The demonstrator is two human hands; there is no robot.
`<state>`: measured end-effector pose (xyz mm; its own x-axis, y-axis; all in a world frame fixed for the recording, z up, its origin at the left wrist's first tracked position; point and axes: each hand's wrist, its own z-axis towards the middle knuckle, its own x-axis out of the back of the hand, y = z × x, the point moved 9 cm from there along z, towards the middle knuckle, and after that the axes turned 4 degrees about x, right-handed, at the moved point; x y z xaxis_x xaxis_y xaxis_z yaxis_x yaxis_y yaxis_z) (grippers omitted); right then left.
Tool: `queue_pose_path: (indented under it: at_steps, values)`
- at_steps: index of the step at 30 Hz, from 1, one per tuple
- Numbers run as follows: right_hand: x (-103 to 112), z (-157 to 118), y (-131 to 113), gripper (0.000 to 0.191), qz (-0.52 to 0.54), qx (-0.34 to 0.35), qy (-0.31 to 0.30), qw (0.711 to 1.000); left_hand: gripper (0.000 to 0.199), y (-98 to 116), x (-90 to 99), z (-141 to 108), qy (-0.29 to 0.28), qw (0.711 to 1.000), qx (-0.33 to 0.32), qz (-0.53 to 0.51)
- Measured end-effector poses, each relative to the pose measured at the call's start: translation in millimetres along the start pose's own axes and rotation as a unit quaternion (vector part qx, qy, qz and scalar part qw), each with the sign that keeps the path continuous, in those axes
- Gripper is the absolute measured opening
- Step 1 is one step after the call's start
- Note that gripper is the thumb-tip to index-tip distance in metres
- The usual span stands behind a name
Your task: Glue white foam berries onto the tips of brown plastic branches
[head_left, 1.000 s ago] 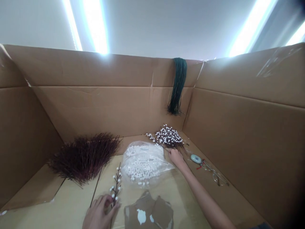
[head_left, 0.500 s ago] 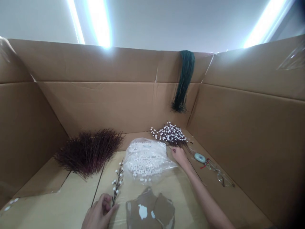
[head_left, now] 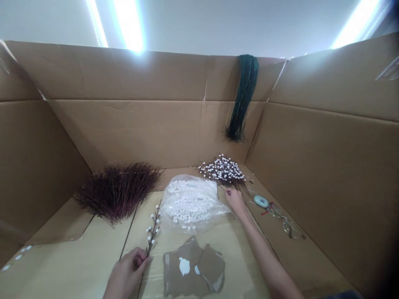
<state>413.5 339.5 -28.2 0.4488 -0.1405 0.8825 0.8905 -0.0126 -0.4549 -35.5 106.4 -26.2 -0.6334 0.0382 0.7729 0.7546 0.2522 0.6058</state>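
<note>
Between the thumb and fingers of my left hand is a dark artificial berry branch, standing upright with white berries along its twigs. My right hand reaches forward, fingers closed, beside the right edge of a clear plastic bag full of loose white berries. What those fingers pinch is too small to make out. Just behind that hand lies a pile of white-berried branches. In front of the bag are torn cardboard pieces with white blotches on them.
Bare dark-brown twigs lie heaped at the left. Green wire strands hang over the back cardboard wall. On the right are a pale-green oval case and eyeglasses. Small white pieces lie far left.
The whole view has tilted slightly downward. My right hand stays beside the bag with its fingers closed, and my left hand keeps hold of the berry branch with little movement.
</note>
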Motion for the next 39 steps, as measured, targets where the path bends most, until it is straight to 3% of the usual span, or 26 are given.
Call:
queue_pose_path:
  at_steps: [8,14,17,22,27,30,35,39]
  values:
    - [5.3,-4.7,-7.1,0.026,0.013,0.011,0.029,0.999,0.031,6.4,4.6,-1.6,0.030,0.999,-0.012,-0.002]
    - [-0.2,-7.6,-5.4,0.024,0.017,0.002,0.033,0.999,0.034,-1.6,5.1,-0.6,0.027,1.000,0.009,-0.001]
    - [-4.1,-9.1,-2.9,0.024,0.025,0.008,0.036,0.999,0.035,-6.1,11.8,-4.7,0.012,0.999,0.047,-0.020]
    - [-1.5,-12.8,1.2,0.025,0.045,0.032,0.064,0.996,0.041,-4.1,27.9,-10.6,0.010,0.994,0.051,-0.095]
    - [9.4,-18.0,-6.4,0.026,0.073,0.078,0.117,0.987,0.050,-18.5,37.2,-10.6,0.056,0.988,0.080,-0.118]
    - [12.6,-21.8,-14.1,0.036,0.093,0.107,0.142,0.980,0.056,-29.8,39.4,-10.2,0.085,0.986,0.081,-0.121]
    - [8.9,-24.6,-15.1,0.041,0.116,0.117,0.165,0.972,0.063,-46.4,33.7,-10.0,0.076,0.980,0.088,-0.161]
    - [3.2,-23.8,-17.6,0.042,0.132,0.134,0.169,0.967,0.060,-46.7,33.3,-21.0,0.089,0.978,0.093,-0.164]
